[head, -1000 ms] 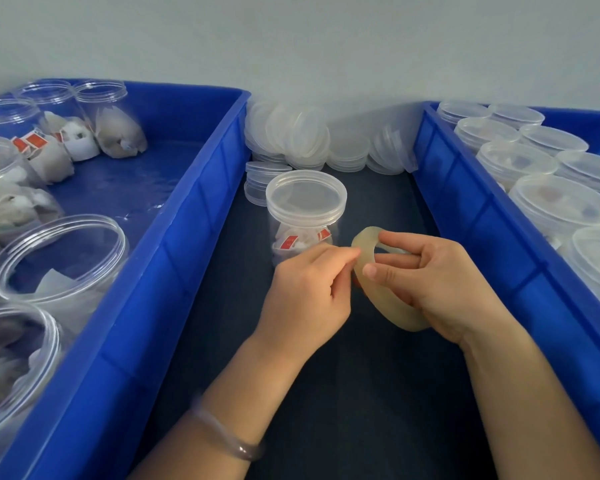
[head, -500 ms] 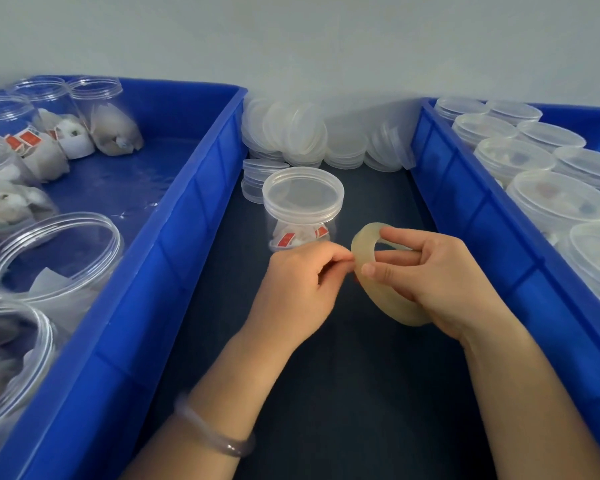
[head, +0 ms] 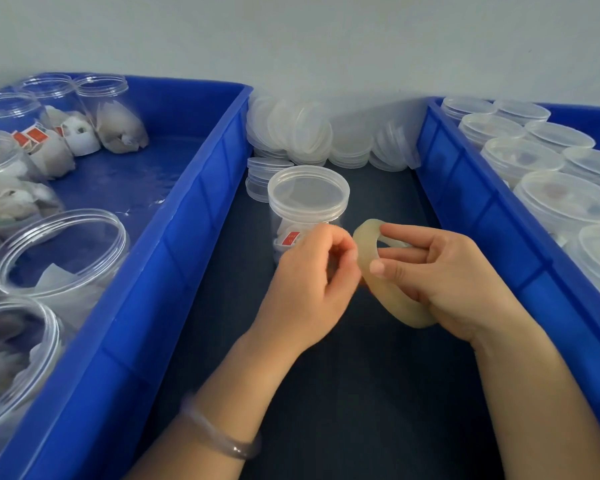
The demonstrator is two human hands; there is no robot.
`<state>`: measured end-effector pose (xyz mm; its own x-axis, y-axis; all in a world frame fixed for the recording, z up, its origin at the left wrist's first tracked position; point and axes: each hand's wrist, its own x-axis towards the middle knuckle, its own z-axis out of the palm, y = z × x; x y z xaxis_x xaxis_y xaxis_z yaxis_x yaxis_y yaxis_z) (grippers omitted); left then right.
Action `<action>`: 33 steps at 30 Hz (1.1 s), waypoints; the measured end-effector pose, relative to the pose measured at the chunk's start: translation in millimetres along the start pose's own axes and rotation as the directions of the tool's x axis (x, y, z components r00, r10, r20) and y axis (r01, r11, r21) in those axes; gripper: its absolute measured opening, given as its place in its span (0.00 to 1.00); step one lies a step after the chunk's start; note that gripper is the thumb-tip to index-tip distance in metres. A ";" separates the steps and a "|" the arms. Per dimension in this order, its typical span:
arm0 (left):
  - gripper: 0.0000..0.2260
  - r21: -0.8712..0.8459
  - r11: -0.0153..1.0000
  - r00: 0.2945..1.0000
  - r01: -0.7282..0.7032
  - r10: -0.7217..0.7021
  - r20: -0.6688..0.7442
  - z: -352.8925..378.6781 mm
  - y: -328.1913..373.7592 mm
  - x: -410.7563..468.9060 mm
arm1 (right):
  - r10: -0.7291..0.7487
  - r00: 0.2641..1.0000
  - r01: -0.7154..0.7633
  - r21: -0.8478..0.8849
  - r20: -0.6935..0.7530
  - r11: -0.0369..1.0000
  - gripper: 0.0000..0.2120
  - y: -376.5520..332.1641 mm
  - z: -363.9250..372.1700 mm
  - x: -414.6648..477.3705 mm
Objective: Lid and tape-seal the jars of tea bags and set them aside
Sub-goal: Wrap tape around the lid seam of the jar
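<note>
Right hand: grips the tape roll. Fingers are curled through the roll's hole and over its top edge, and the thumb presses on the outer face. The roll is held on edge, tilted, above the worktop.

Left hand: fingers curled, with thumb and forefinger drawn together in a pinch at the left edge of the roll. The fingertips are blurred, so I cannot tell whether a loose tape end is lifted. There is a clear bracelet on this wrist.

Jar: stands upright on the worktop just behind the left hand, between the two bins, with its lid on. Tea bags with a red tag show through the wall. The left hand's knuckles hide the jar's lower right part, and whether they touch it I cannot tell.

Surroundings:
- Loose lids are heaped against the wall at the far end of the worktop, and a short stack stands just behind and left of the jar.
- The left bin is blue and holds open jars with tea bags inside, some upright and some lying over.
- The right bin is blue and holds lidded jars packed close together in rows.
- The bins flank the dark worktop strip on both sides, and both forearms lie along it.
</note>
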<state>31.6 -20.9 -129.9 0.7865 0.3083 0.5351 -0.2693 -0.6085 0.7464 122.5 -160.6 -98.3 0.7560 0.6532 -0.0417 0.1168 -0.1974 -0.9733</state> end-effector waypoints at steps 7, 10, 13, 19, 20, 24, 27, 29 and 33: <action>0.07 -0.015 0.996 0.994 -0.090 0.089 -0.066 -6.5 -3.4 2.1 | 0.004 1.000 -0.004 0.022 -0.005 1.000 0.43 -2.4 -3.5 -3.5; 0.03 0.013 0.997 0.996 -0.072 0.072 -0.059 -6.8 -5.1 1.4 | -0.015 1.000 0.013 -0.086 -0.024 0.996 0.41 -3.0 0.4 -3.1; 0.01 0.199 0.971 0.986 -0.130 0.149 -0.081 1.9 -1.3 -1.0 | 0.006 0.999 -0.007 -0.050 -0.033 0.999 0.41 -1.7 2.9 -1.1; 0.03 0.135 0.990 0.974 -0.029 0.058 -0.221 -0.1 3.2 2.4 | -0.025 0.994 0.013 0.114 0.104 0.993 0.36 -3.7 1.9 -2.9; 0.03 0.057 0.998 0.972 0.009 0.005 -0.233 -0.5 5.0 2.3 | -0.044 0.992 0.032 0.097 0.122 0.995 0.38 -3.3 3.1 -3.0; 0.03 -0.111 0.992 0.983 0.055 -0.074 -0.170 1.2 12.0 0.1 | -0.117 0.986 0.134 -0.141 0.122 0.981 0.47 -3.9 4.4 -7.1; 0.04 -0.165 0.986 0.989 0.025 -0.048 -0.138 1.6 12.9 0.3 | -0.350 0.936 0.270 -0.547 -0.046 0.792 0.37 -6.6 -5.4 -8.1; 0.04 -0.203 0.979 0.992 0.007 -0.032 -0.121 2.7 15.1 0.0 | -0.437 0.899 0.317 -0.644 -0.031 0.697 0.26 -9.8 -7.7 -8.5; 0.06 -0.182 0.980 0.990 -0.079 0.055 -0.128 -0.1 17.0 1.6 | -0.214 0.955 0.261 -0.238 0.205 0.936 0.20 -16.0 -3.4 -13.0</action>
<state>28.2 -30.6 -116.3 0.6924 0.3655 0.6221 -0.4270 -0.4875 0.7616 113.0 -168.4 -81.4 0.5646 0.8162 0.1224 0.4600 -0.1880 -0.8678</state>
